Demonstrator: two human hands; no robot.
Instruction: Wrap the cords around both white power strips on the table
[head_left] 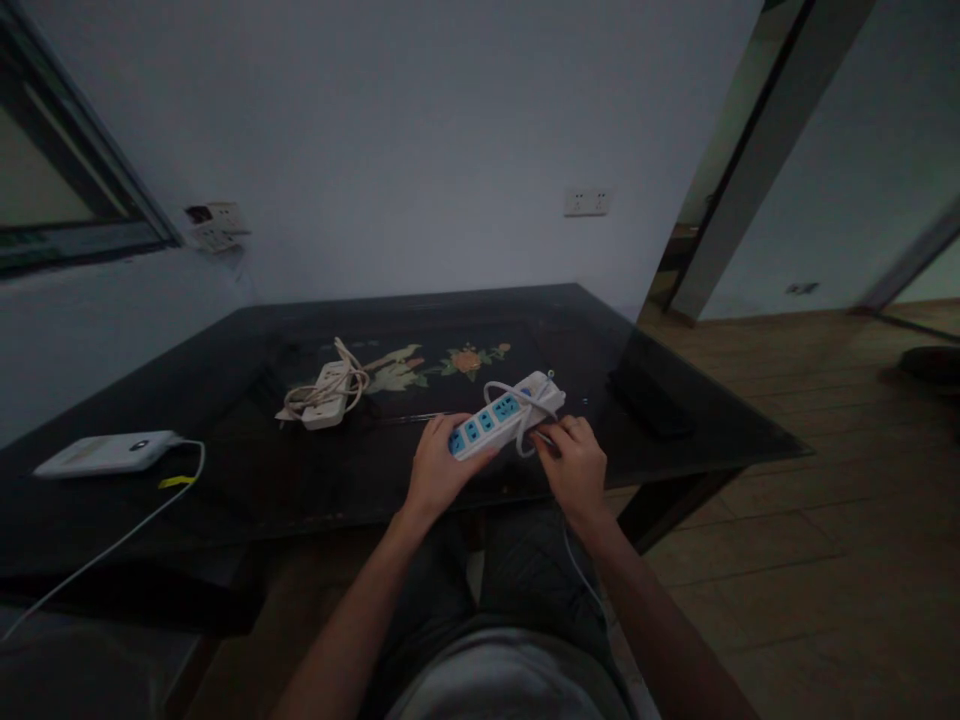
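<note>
A white power strip with blue sockets is held tilted above the near part of the dark table. My left hand is closed around its lower left end. At the other end, my right hand pinches the white power cord, which loops around the strip. A thin length of cord hangs below my right hand toward my lap. Farther left on the table lies a second white power strip, its beige cord bundled over it.
The dark table has a painted bird-and-flower pattern. A white power bank-like device with a cable lies at the left. A flat black object is at the right. A wall outlet is behind.
</note>
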